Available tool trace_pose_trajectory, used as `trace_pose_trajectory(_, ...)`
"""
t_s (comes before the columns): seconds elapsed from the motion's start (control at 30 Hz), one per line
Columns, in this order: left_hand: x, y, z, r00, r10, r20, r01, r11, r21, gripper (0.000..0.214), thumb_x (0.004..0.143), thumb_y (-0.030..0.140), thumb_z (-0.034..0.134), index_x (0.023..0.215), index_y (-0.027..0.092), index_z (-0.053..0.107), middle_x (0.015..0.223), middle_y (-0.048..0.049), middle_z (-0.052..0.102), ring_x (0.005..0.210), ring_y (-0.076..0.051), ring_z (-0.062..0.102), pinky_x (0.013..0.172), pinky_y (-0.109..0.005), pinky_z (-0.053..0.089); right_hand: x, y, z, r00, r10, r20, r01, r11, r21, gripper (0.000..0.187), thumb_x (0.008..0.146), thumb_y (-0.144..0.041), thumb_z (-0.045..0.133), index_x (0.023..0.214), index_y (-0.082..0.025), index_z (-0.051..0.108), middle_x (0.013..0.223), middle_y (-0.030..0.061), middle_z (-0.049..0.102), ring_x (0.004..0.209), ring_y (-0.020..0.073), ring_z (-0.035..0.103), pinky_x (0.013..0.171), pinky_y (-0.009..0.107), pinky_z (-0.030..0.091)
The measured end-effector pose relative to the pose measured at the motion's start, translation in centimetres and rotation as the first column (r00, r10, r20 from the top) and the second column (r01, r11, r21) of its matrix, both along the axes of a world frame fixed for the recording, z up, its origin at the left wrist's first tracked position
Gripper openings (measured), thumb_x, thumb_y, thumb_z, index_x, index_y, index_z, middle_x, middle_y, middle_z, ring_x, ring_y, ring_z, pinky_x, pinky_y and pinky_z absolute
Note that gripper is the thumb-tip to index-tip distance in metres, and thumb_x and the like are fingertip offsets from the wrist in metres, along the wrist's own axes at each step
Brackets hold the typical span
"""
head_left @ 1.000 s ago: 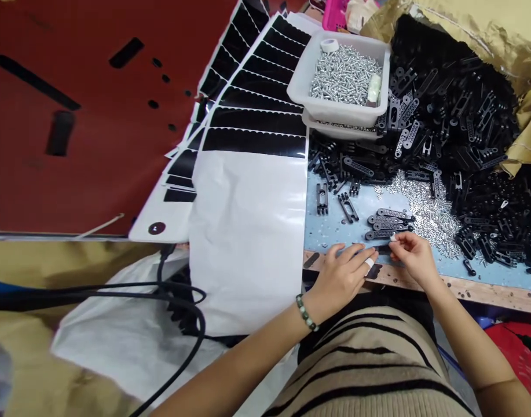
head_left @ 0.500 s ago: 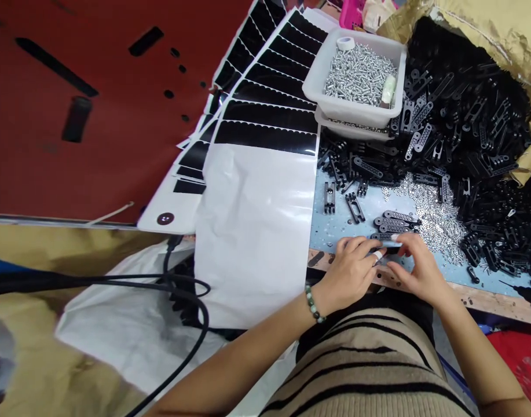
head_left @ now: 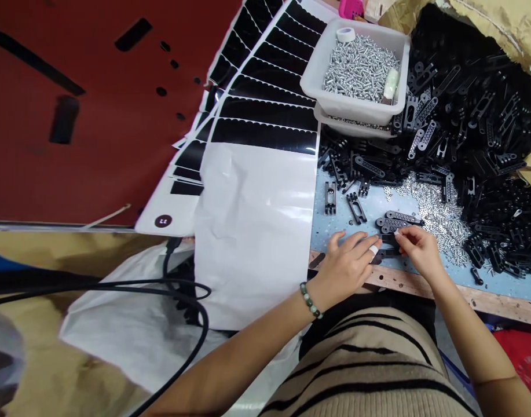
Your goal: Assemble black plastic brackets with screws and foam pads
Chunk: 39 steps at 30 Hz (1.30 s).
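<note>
My left hand (head_left: pixel 352 258) lies over the near edge of the blue work surface, fingers stretched out and a white band on one of them. Its fingertips touch the left end of a flat black plastic part (head_left: pixel 387 238). Thumb and fingers of my right hand (head_left: pixel 419 250) are pinched together at that part's right end; a white covering shows on one fingertip. Another dark piece (head_left: pixel 389 253) lies just below, between the hands. Right behind them is a small row of black perforated links (head_left: pixel 398 223). Two black slotted links (head_left: pixel 330 198) lie farther left.
A white tub (head_left: pixel 356 107) of silver screws, with a tape roll in it, stands on another tub. A large heap of black plastic parts (head_left: pixel 478 116) fills the right. Loose small metal pieces (head_left: pixel 443 220) spread beside it. White sheets with black strips (head_left: pixel 265 231) lie left.
My left hand has shifted slightly left and its fingers have spread. My right hand has closed from a loose curl into a pinch. The screwdriver at the right edge has left view.
</note>
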<state>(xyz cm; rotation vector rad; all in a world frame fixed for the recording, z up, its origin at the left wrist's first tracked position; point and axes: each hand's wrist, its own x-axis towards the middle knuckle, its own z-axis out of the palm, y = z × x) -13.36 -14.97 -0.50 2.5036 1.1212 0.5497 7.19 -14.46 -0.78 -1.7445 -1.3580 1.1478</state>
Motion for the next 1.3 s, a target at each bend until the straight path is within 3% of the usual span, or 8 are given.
trace_pose_trajectory(0.27, 0.5, 0.4, 0.4, 1.0, -0.019, -0.011, 0.019, 0.999, -0.026, 0.036, 0.091, 0.017, 0.044, 0.124, 0.02, 0.058, 0.12, -0.0077, 0.065, 0.108, -0.024, 0.055, 0.099, -0.05, 0.026, -0.4, 0.8, 0.9, 0.973, 0.092, 0.211, -0.092, 0.996, -0.011, 0.015, 0.08, -0.035, 0.055, 0.078, -0.02, 0.059, 0.061, -0.0013, 0.056, 0.052, 0.0146, 0.053, 0.054, 0.027, 0.041)
trace_pose_trajectory(0.43, 0.6, 1.0, 0.6, 1.0, -0.014, 0.012, 0.014, 0.999, -0.047, 0.035, 0.09, 0.017, 0.043, 0.121, 0.019, 0.06, 0.116, -0.0084, 0.066, 0.108, -0.026, 0.053, 0.099, -0.05, 0.026, 0.2, 0.7, 2.0, 0.837, 0.09, 0.54, -0.159, 0.984, 0.083, 0.024, 0.079, -0.038, 0.061, 0.095, -0.021, 0.054, 0.082, 0.0035, 0.06, 0.067, 0.0186, 0.057, 0.059, 0.03, 0.044)
trace_pose_trajectory(0.53, 0.6, 1.3, 0.9, 0.998, -0.029, 0.06, 0.034, 0.995, -0.096, 0.035, 0.089, 0.017, 0.041, 0.117, 0.017, 0.062, 0.122, -0.0099, 0.062, 0.111, -0.027, 0.05, 0.098, -0.05, 0.028, -0.3, 0.3, 2.8, 0.846, 0.219, 0.486, -0.351, 0.915, 0.197, 0.028, 0.083, -0.036, 0.06, 0.106, -0.021, 0.053, 0.101, 0.0082, 0.06, 0.081, 0.0199, 0.059, 0.07, 0.033, 0.049)
trace_pose_trajectory(0.63, 0.8, 1.5, 1.2, 0.992, -0.039, 0.124, 0.06, 0.984, -0.17, 0.032, 0.089, 0.016, 0.038, 0.104, 0.016, 0.066, 0.133, -0.0099, 0.055, 0.119, -0.028, 0.045, 0.1, -0.049, 0.029, -1.0, -0.3, 3.3, 0.844, 0.434, 0.315, -0.519, 0.81, 0.273, 0.017, 0.09, -0.026, 0.05, 0.105, -0.023, 0.056, 0.093, 0.0053, 0.063, 0.082, 0.0173, 0.06, 0.076, 0.032, 0.051)
trace_pose_trajectory(0.7, 0.9, 1.6, 1.3, 0.981, 0.004, 0.195, 0.037, 0.978, -0.206, 0.035, 0.091, 0.016, 0.034, 0.108, 0.016, 0.064, 0.139, -0.0094, 0.049, 0.123, -0.026, 0.042, 0.101, -0.045, 0.031, -1.0, -0.6, 3.3, 0.882, 0.411, 0.233, -0.467, 0.833, 0.299, 0.013, 0.091, -0.026, 0.05, 0.099, -0.023, 0.06, 0.087, 0.0038, 0.064, 0.08, 0.0166, 0.061, 0.073, 0.03, 0.051)
trace_pose_trajectory(0.8, 1.0, 1.7, 1.3, 0.959, 0.113, 0.258, -0.062, 0.978, -0.198, 0.043, 0.094, 0.016, 0.029, 0.129, 0.015, 0.052, 0.141, -0.0106, 0.046, 0.126, -0.024, 0.041, 0.101, -0.042, 0.032, 0.1, -0.5, 2.4, 0.987, 0.143, 0.071, -0.157, 0.95, 0.271, 0.014, 0.086, -0.031, 0.058, 0.096, -0.022, 0.063, 0.083, 0.0023, 0.063, 0.068, 0.0144, 0.06, 0.063, 0.028, 0.05)
trace_pose_trajectory(0.9, 1.4, 1.6, 1.1, 0.983, 0.077, 0.168, -0.057, 0.991, -0.121, 0.04, 0.094, 0.021, 0.036, 0.13, 0.018, 0.053, 0.135, -0.0094, 0.054, 0.123, -0.026, 0.044, 0.101, -0.047, 0.029, 1.4, -0.1, 1.2, 0.995, -0.085, -0.05, 0.092, 0.985, 0.144, 0.017, 0.083, -0.036, 0.061, 0.087, -0.02, 0.065, 0.075, 0.0006, 0.06, 0.057, 0.0123, 0.058, 0.053, 0.026, 0.048)
trace_pose_trajectory(1.3, 2.3, 1.6, 0.1, 0.999, -0.033, -0.027, 0.033, 0.999, -0.002, 0.035, 0.092, 0.027, 0.049, 0.125, 0.018, 0.056, 0.129, -0.0071, 0.06, 0.115, -0.025, 0.052, 0.103, -0.05, 0.025, 0.8, 0.7, -0.2, 0.992, -0.116, 0.044, 0.116, 0.993, 0.005, 0.025, 0.08, -0.042, 0.057, 0.08, -0.018, 0.064, 0.064, 0.0002, 0.061, 0.052, 0.0144, 0.059, 0.054, 0.027, 0.047)
